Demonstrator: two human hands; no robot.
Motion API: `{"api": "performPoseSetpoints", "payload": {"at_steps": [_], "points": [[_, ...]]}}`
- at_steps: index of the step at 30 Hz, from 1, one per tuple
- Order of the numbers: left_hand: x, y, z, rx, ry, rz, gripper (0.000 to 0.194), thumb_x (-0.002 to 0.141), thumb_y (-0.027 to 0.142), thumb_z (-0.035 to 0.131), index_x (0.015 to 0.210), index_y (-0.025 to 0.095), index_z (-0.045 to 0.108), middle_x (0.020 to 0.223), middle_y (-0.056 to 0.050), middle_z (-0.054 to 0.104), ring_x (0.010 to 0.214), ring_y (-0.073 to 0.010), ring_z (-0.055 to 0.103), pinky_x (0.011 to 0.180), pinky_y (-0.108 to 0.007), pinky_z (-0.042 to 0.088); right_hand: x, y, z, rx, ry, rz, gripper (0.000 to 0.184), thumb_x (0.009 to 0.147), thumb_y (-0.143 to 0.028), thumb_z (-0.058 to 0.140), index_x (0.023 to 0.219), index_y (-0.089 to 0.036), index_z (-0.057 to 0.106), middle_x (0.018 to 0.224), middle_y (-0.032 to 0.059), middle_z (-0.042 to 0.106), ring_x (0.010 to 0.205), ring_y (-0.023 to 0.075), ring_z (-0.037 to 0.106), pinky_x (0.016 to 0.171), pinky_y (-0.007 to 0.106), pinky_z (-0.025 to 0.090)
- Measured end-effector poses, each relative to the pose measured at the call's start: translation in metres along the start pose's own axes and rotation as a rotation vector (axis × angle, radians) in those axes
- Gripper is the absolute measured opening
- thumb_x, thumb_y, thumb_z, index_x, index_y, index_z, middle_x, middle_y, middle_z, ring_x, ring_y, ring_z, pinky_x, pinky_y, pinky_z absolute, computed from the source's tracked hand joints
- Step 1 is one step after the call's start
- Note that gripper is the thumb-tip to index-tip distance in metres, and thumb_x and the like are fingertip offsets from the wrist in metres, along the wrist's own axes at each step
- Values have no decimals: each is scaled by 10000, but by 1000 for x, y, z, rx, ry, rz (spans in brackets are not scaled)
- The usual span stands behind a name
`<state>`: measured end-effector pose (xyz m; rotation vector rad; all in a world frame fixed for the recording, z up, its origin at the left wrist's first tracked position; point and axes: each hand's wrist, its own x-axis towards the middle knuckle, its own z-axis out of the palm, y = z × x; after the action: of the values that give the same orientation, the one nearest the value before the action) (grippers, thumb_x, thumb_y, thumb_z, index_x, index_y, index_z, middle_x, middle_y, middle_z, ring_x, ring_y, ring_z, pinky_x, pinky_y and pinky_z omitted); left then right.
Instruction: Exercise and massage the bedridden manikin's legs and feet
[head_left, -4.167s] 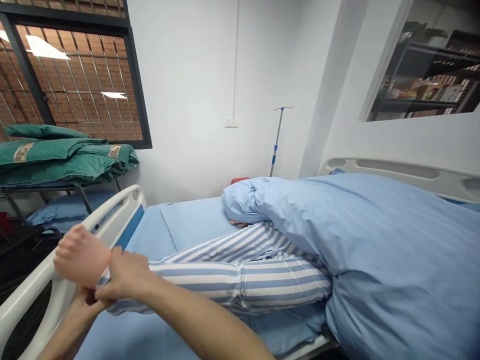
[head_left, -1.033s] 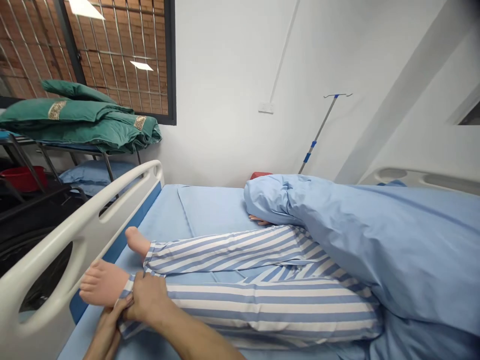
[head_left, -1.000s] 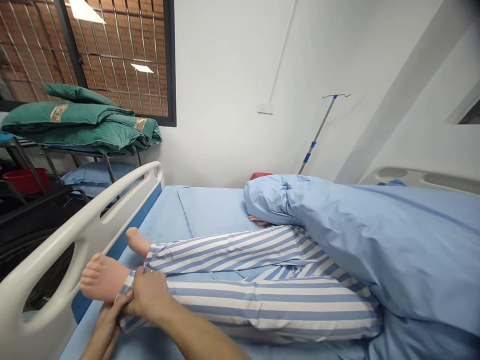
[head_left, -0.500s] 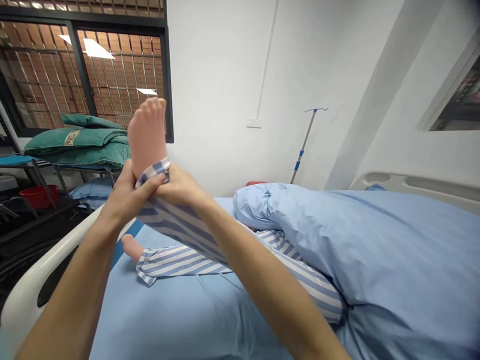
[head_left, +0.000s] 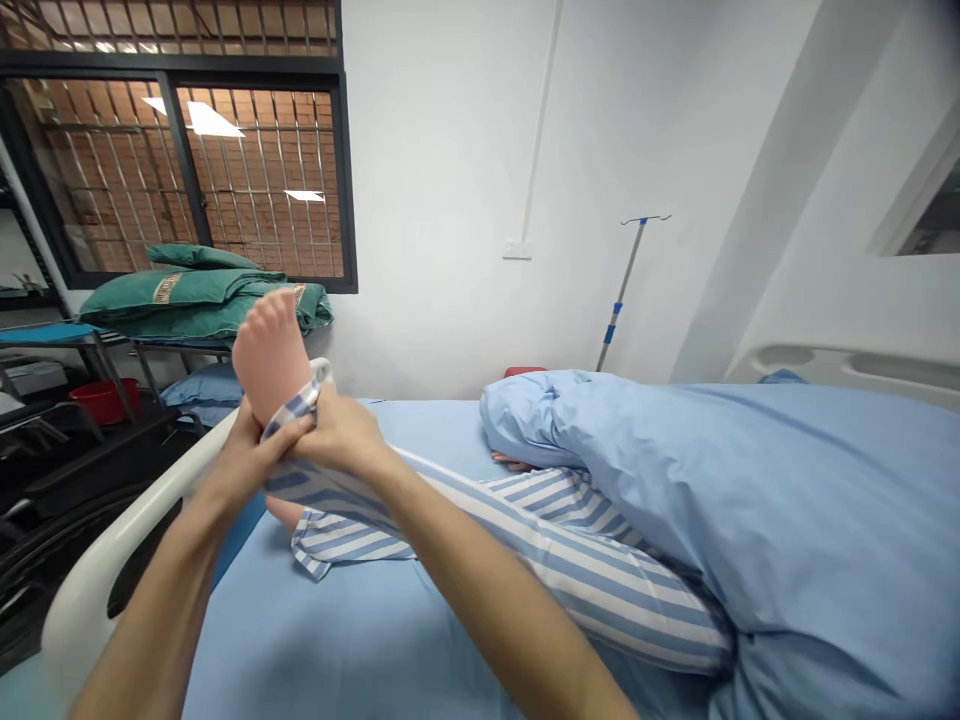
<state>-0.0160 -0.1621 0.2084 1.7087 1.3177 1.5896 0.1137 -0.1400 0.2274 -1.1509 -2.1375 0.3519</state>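
Observation:
A raised leg in blue-and-white striped trousers (head_left: 547,545) slants up over the bed, its smooth, manikin-like bare foot (head_left: 271,355) pointing toes up at the left. My left hand (head_left: 244,460) is wrapped around the ankle from the near left side. Around the trouser cuff at the same ankle, my right hand (head_left: 341,430) grips from the right, its fingers partly hidden behind the leg. The other leg (head_left: 360,540) lies on the mattress below, its foot partly covered by the raised leg and my left hand.
A blue quilt (head_left: 750,480) covers the body at the right. The white bed end board (head_left: 135,540) stands at the left and the pale headboard (head_left: 885,370) at the right. Behind are an IV pole (head_left: 621,300), green bedding (head_left: 202,300) and a red basin (head_left: 109,400).
Both hands have lowered the raised leg, foot included, toward the mattress, still holding the ankle. The knee lies flatter, and the camera view has shifted slightly.

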Motion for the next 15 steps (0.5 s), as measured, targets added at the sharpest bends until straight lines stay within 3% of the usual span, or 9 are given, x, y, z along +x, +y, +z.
{"api": "performPoseSetpoints", "payload": {"at_steps": [3,7,11,15], "points": [[-23,-55,-15,-55,-8,-152,527,653,443,645,1073,140,547,1048,-77,631,973,-247,575,735,-281,487,-5,8,56,-81,-127,51,542,604,-481,574,1028,-178,424,877,72,632,771,272,615,597,340,466],[-60,-131,-24,-219,94,-368,558,614,409,677,1090,153,539,1053,-76,645,1000,-254,583,752,-289,502,-18,22,129,-145,-211,88,561,566,-436,590,1038,-180,428,904,87,638,784,290,625,626,371,486],[-94,-208,-18,-431,185,-622,517,472,337,749,926,137,605,860,-62,699,860,-270,640,670,-309,527,-35,44,198,-169,-269,113,621,529,-386,601,1091,-171,444,972,110,626,825,299,624,679,402,502],[-131,-281,-3,-530,279,-742,363,411,294,752,736,191,627,739,-15,705,831,-277,649,666,-309,533,-57,71,263,-232,-359,173,613,473,-357,622,1035,-136,514,929,130,629,826,321,618,688,438,507]]}}
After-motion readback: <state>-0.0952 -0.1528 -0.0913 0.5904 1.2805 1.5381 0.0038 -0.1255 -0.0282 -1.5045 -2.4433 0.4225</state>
